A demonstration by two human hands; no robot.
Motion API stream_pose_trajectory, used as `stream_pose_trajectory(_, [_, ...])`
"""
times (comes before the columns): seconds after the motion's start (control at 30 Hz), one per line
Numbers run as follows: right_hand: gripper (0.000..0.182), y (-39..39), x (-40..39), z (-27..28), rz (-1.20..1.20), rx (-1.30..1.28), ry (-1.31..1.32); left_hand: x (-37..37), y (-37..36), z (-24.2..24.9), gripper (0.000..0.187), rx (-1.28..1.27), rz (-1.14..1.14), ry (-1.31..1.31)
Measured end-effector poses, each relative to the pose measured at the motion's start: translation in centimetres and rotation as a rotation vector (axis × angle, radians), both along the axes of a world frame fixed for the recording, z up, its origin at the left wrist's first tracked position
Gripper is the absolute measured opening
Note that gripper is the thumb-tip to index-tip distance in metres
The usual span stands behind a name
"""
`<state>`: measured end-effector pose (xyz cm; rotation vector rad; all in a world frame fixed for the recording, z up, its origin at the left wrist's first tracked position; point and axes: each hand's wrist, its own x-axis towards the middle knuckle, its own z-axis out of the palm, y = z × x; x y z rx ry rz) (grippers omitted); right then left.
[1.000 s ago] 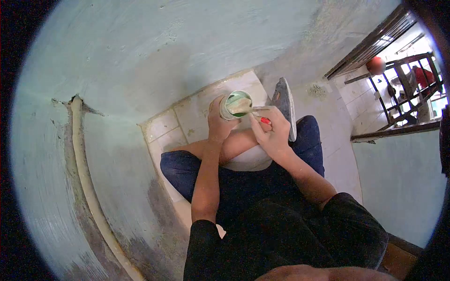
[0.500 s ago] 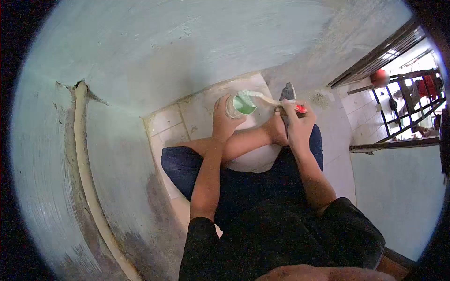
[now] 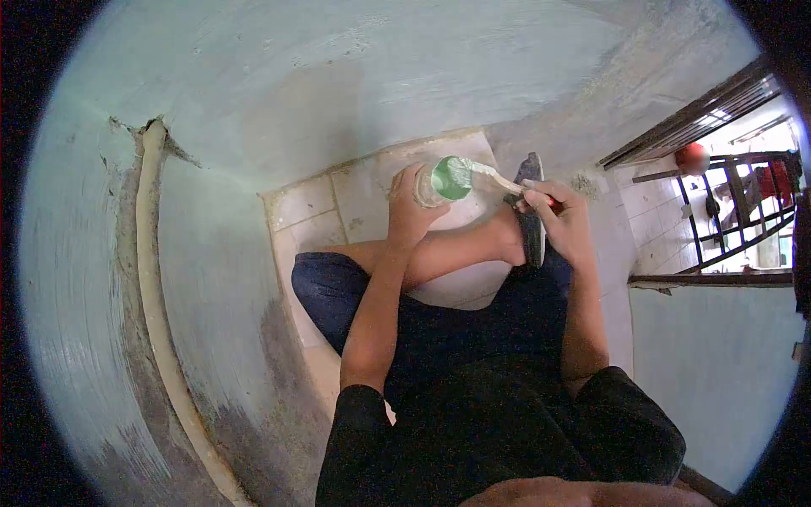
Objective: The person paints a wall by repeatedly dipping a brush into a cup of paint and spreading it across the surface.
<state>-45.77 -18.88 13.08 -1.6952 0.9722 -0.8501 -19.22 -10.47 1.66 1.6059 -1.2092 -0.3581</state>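
My left hand (image 3: 409, 203) is wrapped round a small clear cup (image 3: 429, 188) with green paint (image 3: 449, 179) inside, its mouth tipped towards the right. A paintbrush (image 3: 507, 183) with a pale handle and a red end is gripped in my right hand (image 3: 559, 216). The paint-coated bristles (image 3: 473, 167) overlap the cup's right rim in this view. Below the hands my bare leg (image 3: 452, 253) lies crossed, with a dark sandal (image 3: 532, 228) on the foot.
Pale green walls (image 3: 473, 68) stand close ahead and on the left. A pipe (image 3: 148, 245) runs down the left wall. White floor tiles (image 3: 304, 203) lie under me. To the right is an opening with dark metal bars (image 3: 726, 194) and a red ball (image 3: 692, 158).
My right hand has moved slightly right and down, and the brush now slants with its bristles at the cup's rim. The cup has shifted a little to the right.
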Motion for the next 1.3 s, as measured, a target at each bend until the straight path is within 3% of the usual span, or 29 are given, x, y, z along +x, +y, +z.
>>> stream_pose_trajectory(0.17, [0.019, 0.4, 0.0, 2.2, 0.148, -0.317, 0.339, -0.1, 0.0, 0.0, 0.084, -0.019, 0.029, -0.047])
stream_pose_trajectory(0.27, [0.02, -0.4, -0.4, 0.6, 0.205, -0.417, 0.433, -0.1, 0.0, 0.1, 0.086, -0.03, 0.012, -0.028])
stream_pose_trajectory(0.47, [0.025, 0.7, 0.9, 1.1, 0.102, -0.17, 0.574, -0.2, -0.1, -0.6, 0.088, 0.003, -0.005, -0.011])
stream_pose_trajectory(0.77, [0.026, 1.9, 0.9, -1.8, 0.053, -0.529, 0.367, -0.2, -0.5, -1.2, 0.09, 0.06, 0.008, 0.062])
stream_pose_trajectory(1.3, [0.029, 2.4, 1.7, -1.2, 0.083, -0.58, 0.396, -0.2, -0.6, -1.2, 0.089, 0.01, -0.008, 0.051])
